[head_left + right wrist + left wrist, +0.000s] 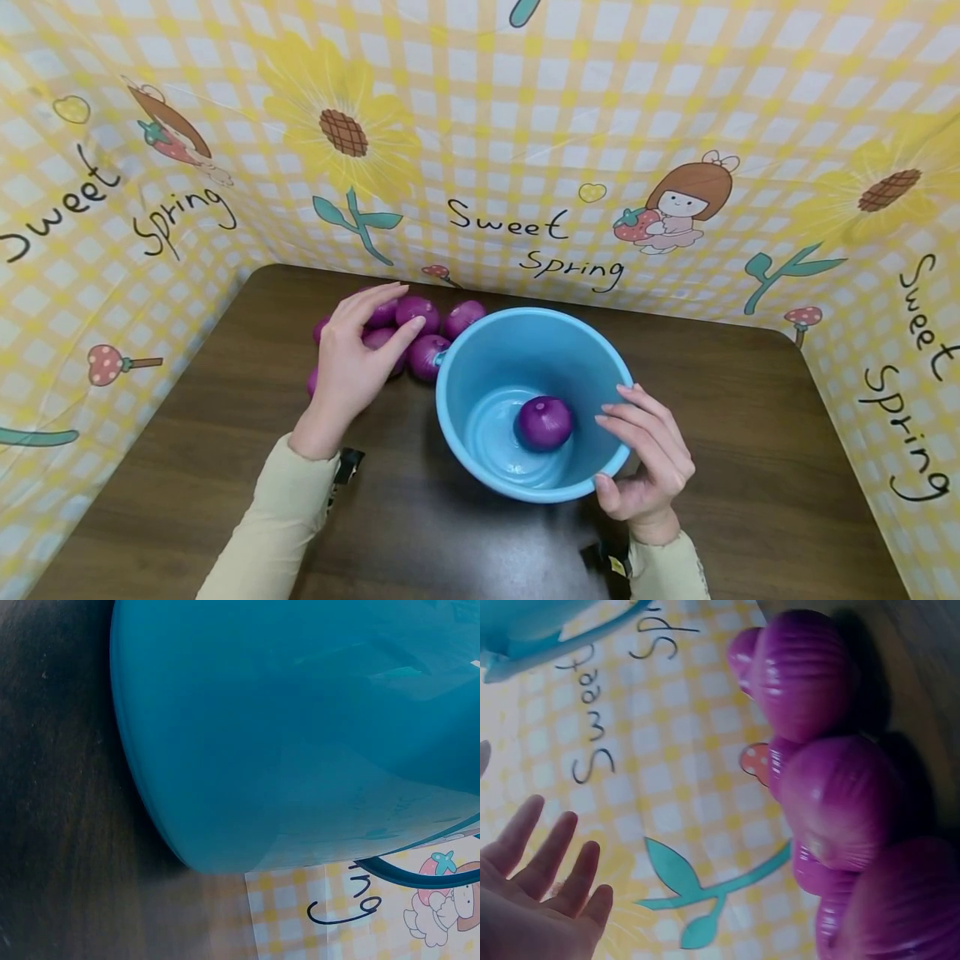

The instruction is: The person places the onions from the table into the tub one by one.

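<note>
A light blue bucket point(534, 325) stands upright at mid-table, with one red onion point(545, 422) lying on its bottom. My right hand point(651, 454) holds the bucket's right side, fingers bent over the rim and thumb at the near edge. In the right wrist view the bucket's wall point(285, 750) fills most of the picture, and that hand is out of sight. To the left of the bucket lies a cluster of red onions point(417, 314). My left hand point(352, 358) hovers over them, thumb and fingers apart, holding nothing. Its fingers show beside the onions point(840, 802) in the left wrist view.
Everything stands on a dark wooden table point(750, 467). Yellow checked cloth point(495, 125) with printed flowers and lettering rises behind it and at both sides. The bucket's blue handle point(420, 877) hangs at its far side in the right wrist view.
</note>
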